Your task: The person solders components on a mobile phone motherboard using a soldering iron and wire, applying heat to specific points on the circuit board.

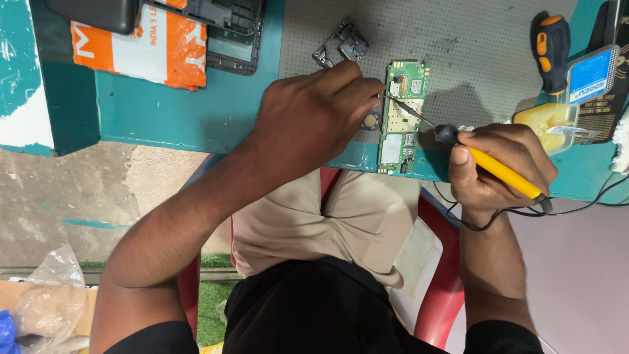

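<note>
A green circuit board [402, 118] lies at the edge of a teal bench [164, 111]. The left hand [314, 118], fingers pinched together, steadies it. The right hand [498, 167] grips a yellow soldering iron [504, 174], tip touching the board. The board looks light, stiff and fragile, best held by its edges.

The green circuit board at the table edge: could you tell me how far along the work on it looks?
Done: the green circuit board lies bare on the grey mat, a black frame piece set apart above it. In hand: the right hand holds a yellow soldering iron, tip on the board's upper part, while the left hand steadies there. Left: nothing is refitted; whether a joint is finished cannot be told.
</note>
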